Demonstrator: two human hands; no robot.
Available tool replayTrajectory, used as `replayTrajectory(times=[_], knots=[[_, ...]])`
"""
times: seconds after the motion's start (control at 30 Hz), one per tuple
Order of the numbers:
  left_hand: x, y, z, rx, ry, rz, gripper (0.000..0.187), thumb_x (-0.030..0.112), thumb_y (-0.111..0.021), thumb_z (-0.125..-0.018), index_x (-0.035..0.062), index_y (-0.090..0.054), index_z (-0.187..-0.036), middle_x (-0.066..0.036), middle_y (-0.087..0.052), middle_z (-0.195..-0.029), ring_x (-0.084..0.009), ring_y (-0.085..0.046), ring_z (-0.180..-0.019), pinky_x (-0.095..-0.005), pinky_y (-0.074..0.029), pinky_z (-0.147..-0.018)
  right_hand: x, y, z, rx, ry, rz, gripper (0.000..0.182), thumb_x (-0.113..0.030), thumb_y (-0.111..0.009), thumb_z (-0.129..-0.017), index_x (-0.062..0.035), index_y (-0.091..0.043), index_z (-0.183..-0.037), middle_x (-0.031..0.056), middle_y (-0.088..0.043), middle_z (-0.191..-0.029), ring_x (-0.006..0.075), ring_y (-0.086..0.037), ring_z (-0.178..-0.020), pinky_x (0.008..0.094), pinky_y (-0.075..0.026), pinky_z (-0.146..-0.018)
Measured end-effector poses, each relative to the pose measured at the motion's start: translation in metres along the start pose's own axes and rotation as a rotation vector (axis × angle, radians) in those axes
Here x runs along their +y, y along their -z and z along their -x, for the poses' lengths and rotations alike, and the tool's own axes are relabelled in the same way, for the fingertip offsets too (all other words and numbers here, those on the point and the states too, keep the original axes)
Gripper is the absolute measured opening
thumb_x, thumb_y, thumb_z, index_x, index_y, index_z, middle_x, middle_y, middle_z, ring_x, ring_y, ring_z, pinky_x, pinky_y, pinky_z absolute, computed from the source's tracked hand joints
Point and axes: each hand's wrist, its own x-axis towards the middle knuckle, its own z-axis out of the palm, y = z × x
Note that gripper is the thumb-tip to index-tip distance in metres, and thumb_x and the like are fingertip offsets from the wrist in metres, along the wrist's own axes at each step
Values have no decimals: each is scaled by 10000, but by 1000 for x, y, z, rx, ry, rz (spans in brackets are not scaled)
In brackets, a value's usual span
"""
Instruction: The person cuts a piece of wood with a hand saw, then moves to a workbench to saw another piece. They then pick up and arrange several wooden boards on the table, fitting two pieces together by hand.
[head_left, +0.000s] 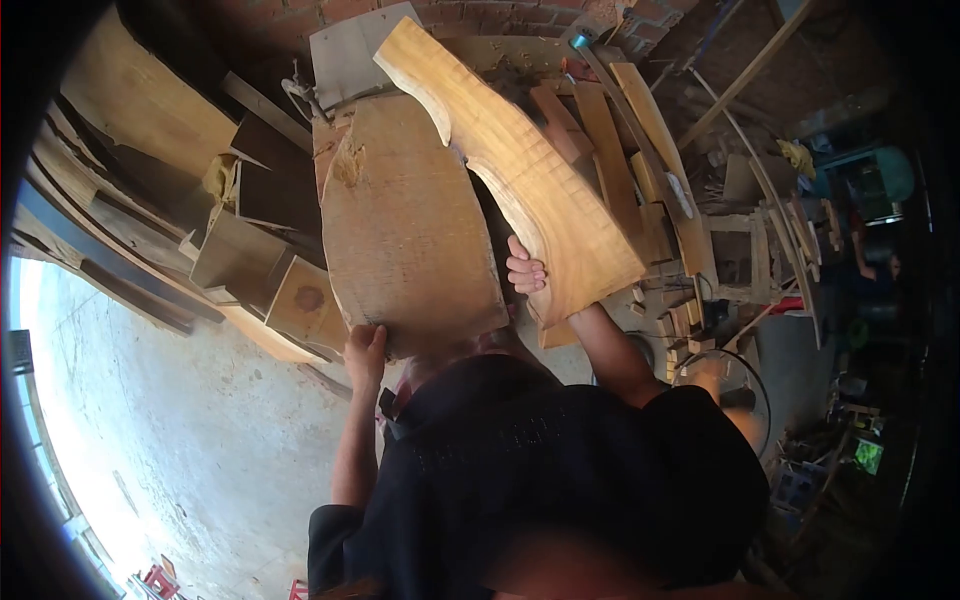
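Note:
My right hand is closed around the wavy inner edge of a light-brown wooden slab. The slab is held up at a slant, its narrow end at the upper left and its wide end at the lower right. In front of my body is a broad, worn wooden board with rounded sides and a chipped patch near its far end. At the near left corner of this board, my left hand is closed on the edge, thumb uppermost. Part of the board's right side is hidden behind the slab.
Leaning boards and wood panels crowd the left. More planks and offcuts lie to the right. A metal clamp-like piece stands by the board's far left corner. Behind is a brick wall; concrete floor stretches at lower left.

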Motion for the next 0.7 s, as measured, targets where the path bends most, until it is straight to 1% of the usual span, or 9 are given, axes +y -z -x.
replayTrajectory(times=[0.07,0.13,0.2,0.27,0.47,0.53,0.57,0.67,0.7], knots=[[12,-8,-1,-7,-83,58,202,220,-673,-840,34,-662,-918,-102,-684,-776,-182,-662,-722,-338,-512,-667,-4,-2,1,15,12,19,401,-394,-428,-956,3,-473,-928,38,-444,-681,140,-462,-623,262,-411,-562],[35,-14,1,-25,-218,100,211,234,-670,-843,47,-660,-941,-103,-688,-824,-185,-667,-739,-335,-514,-674,-3,-7,2,90,57,125,460,-451,-453,-936,8,-477,-943,45,-450,-685,150,-457,-610,272,-418,-563],[64,-18,4,-94,-188,144,231,246,-660,-853,56,-659,-985,-117,-694,-874,-211,-671,-785,-337,-516,-703,0,-1,7,141,110,172,514,-500,-475,-915,11,-492,-960,66,-478,-699,163,-472,-603,287,-424,-555],[91,-23,2,-206,-299,196,215,197,-633,-887,21,-652,-1008,-83,-668,-845,-147,-622,-762,-311,-502,-696,-2,19,9,174,84,201,530,-515,-481,-909,10,-507,-972,85,-510,-718,178,-501,-604,298,-433,-551],[166,-44,2,-485,-330,485,378,298,-608,-931,53,-583,-1218,-61,-636,-957,-147,-611,-872,-288,-482,-807,4,45,24,298,172,307,347,-387,-562,-928,-41,-540,-927,79,-551,-732,163,-569,-638,284,-494,-533],[191,-52,1,-595,-309,605,519,380,-561,-953,121,-451,-1388,-75,-592,-1086,-153,-593,-940,-300,-465,-861,-2,40,29,548,171,663,312,-356,-499,-961,-54,-574,-985,89,-577,-770,150,-583,-663,291,-488,-553],[198,-58,3,-591,-310,609,519,380,-561,-953,121,-451,-1388,-75,-592,-1086,-153,-593,-940,-300,-465,-861,10,9,7,974,155,1351,318,-315,-448,-975,-51,-595,-1076,104,-620,-861,140,-605,-755,302,-484,-629],[215,-70,4,-607,-279,664,591,451,-478,-976,194,-308,-1481,-85,-531,-1241,-174,-573,-1030,-342,-451,-898,20,-32,-21,944,350,1745,361,-303,-411,-982,-28,-585,-1138,125,-652,-983,182,-613,-877,334,-471,-784],[217,-72,4,-619,-266,696,606,452,-460,-983,192,-266,-1495,-67,-521,-1250,-168,-548,-1040,-332,-440,-904,18,-28,-20,959,319,1688,364,-297,-393,-988,-25,-580,-1143,140,-652,-971,206,-623,-866,348,-476,-763]])
